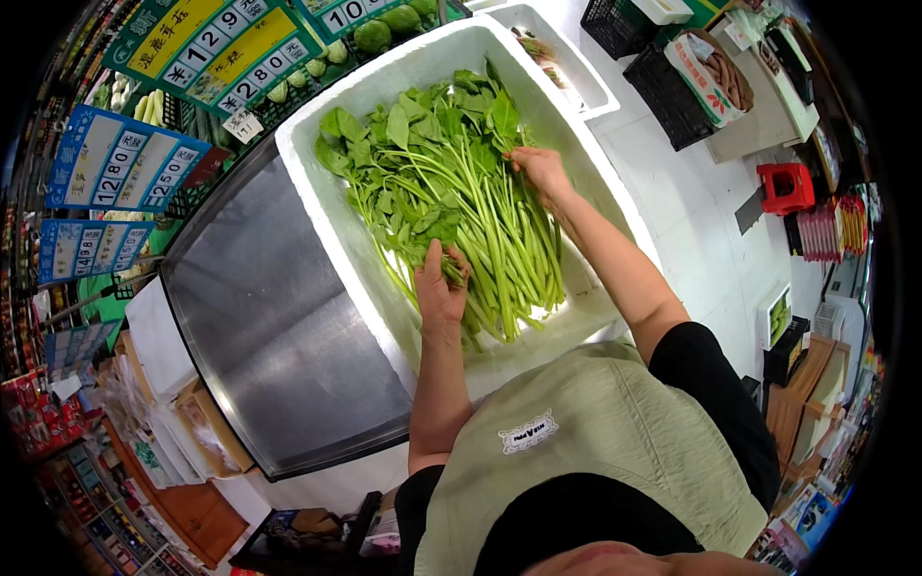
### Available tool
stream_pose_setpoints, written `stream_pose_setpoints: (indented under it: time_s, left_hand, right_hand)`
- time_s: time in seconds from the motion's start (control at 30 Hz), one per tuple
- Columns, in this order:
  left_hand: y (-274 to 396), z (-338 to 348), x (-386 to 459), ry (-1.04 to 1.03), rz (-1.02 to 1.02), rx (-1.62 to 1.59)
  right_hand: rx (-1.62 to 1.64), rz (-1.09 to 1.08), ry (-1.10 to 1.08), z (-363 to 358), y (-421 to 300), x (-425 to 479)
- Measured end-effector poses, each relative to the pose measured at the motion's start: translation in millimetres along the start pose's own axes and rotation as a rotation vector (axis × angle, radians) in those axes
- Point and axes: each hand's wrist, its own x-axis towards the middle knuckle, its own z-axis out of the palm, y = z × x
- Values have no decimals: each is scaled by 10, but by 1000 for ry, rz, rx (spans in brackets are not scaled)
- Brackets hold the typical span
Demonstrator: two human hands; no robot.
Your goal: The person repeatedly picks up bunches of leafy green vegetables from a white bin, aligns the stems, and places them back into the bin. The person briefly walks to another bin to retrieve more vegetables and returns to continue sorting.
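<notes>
A heap of leafy green vegetables [475, 194] with long pale stems lies in a white foam box [317, 209]. The leaves point to the far side and the cut stem ends lie towards me. At the near left of the heap, my left hand [443, 284] grips a small bunch of greens [428, 223] by its stems. My right hand [539, 173] is at the far right of the heap, its fingertips pinched at the leaves and stems there. Whether it holds a stem firmly is hard to see.
The box rests partly over a stainless steel counter [266, 309]. Price signs [209, 50] and vegetable crates stand behind it. A second foam box [576, 65] sits beyond on the right. Black crates [666, 97] and a red stool [785, 189] stand on the tiled floor.
</notes>
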Motion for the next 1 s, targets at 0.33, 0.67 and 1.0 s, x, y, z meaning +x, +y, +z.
stream_pose_setpoints:
  time_s: [0.33,0.67,1.0]
  left_hand:
    - [-14,2,18,38,37,92]
    - [-69,-133,52,30,61,54]
    - [15,-160,99,182,117,28]
  right_hand:
    - [-422,-724,264,-125,-62,-50]
    - [-1087,-1139,-445,483,219,-1420]
    - [-1036,-1198,-528,67,283,-1181]
